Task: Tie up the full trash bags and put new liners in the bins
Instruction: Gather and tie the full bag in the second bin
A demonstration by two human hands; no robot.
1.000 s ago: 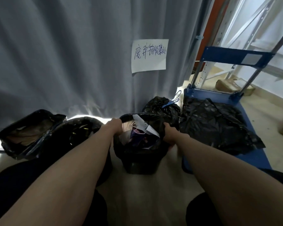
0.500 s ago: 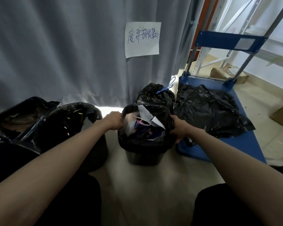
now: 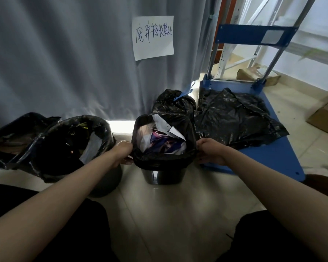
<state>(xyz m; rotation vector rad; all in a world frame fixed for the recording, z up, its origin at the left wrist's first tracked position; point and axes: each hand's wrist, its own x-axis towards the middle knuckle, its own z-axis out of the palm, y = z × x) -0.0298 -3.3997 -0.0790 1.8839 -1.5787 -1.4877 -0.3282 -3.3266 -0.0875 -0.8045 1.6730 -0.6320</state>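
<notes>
- Head view shows us the middle bin (image 3: 162, 176) standing on the tiled floor (image 3: 159, 214), with its full black bag (image 3: 163, 157) folded over the rim and paper scraps (image 3: 167, 129) inside.
- We see the left hand (image 3: 122, 151) at the left side of the rim, fingers curled into the bag's edge and gripping it.
- We see the right hand (image 3: 210, 151) at the right side of the rim, fingers pinching the bag's edge there.
- To the left stand two more lined bins, the near one (image 3: 78, 148) and the far one (image 3: 13, 137), both by the grey curtain (image 3: 64, 63).
- Behind the middle bin sits a tied bag (image 3: 173, 103) with a blue string.
- Loose black liners (image 3: 235, 116) lie on the blue cart (image 3: 273, 157), towards its back edge.
- A paper note (image 3: 152, 37) hangs on the curtain.
</notes>
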